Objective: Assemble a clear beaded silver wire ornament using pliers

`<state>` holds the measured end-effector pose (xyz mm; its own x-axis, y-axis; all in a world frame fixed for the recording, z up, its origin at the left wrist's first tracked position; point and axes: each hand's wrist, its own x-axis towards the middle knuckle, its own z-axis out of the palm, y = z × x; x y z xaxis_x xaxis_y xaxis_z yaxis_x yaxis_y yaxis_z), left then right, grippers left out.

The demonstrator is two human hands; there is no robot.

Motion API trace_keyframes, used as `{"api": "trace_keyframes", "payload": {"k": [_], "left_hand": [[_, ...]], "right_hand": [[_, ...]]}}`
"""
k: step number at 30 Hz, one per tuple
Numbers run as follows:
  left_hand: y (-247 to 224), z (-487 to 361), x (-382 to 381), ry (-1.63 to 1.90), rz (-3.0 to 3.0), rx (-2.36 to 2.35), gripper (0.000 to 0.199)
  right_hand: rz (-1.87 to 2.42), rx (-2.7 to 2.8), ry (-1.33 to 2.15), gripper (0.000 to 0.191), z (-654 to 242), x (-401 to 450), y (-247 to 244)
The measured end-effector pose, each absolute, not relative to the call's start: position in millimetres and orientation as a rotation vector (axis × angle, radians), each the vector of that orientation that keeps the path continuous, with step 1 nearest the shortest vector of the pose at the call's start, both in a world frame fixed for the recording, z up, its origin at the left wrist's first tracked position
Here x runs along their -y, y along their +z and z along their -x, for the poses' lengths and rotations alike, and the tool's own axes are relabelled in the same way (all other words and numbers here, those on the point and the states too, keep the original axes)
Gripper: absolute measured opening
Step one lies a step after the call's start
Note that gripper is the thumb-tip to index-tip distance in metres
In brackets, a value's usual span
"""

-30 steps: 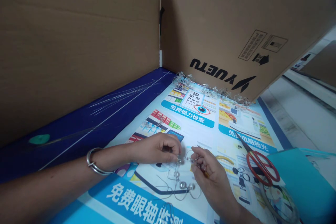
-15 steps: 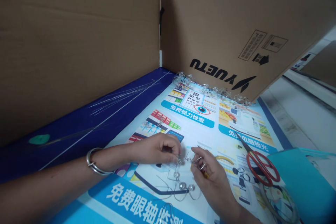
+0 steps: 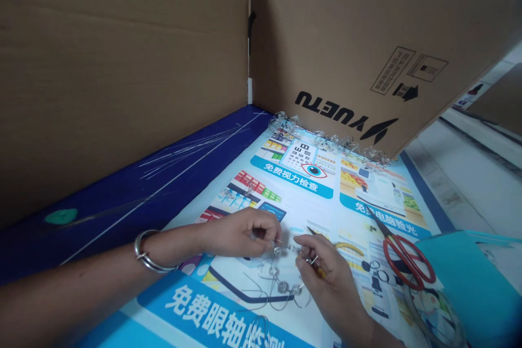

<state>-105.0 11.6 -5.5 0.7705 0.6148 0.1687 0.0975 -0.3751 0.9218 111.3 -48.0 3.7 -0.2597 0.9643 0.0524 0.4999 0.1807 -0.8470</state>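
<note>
Cardboard walls (image 3: 122,54) stand behind a printed poster (image 3: 293,212) — from the left, the left hand (image 3: 248,231) stretches in, knuckles curled, thumb and finger pinching beaded wire (image 3: 283,286) that trails over the poster between both hands; the right hand (image 3: 336,280), tilted inward, has its fingertips closed on the wire too — red-handled scissors (image 3: 412,273) lie further right

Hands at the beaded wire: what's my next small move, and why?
Perhaps ease the left hand slightly away from the right hand, both apparently pinching the beaded wire: it curves slackly near them, and the thin wires close by might snag.
</note>
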Motion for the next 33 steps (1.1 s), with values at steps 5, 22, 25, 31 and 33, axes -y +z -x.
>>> {"api": "trace_keyframes", "payload": {"k": [5,22,25,31,33], "left_hand": [[-6.8,104.3,-10.9,0.62,-1.881,-0.526,0.016],[-11.1,106.6,-11.8,0.524,-1.703,-0.593,0.014],[-10.8,106.8,-11.5,0.525,-1.7,-0.588,0.013],[-10.3,106.9,-10.9,0.553,-1.736,-0.564,0.014],[-10.8,106.7,-11.2,0.556,-1.741,-0.561,0.015]], "right_hand": [[1.383,1.865,0.967,0.027,-111.9,46.9,2.8],[1.383,1.879,0.94,0.027,-111.3,45.1,2.2],[1.381,1.891,0.931,0.026,-111.3,45.3,1.9],[1.376,1.912,0.924,0.024,-112.2,46.2,2.9],[1.385,1.897,0.931,0.024,-112.2,46.8,2.5]]}}
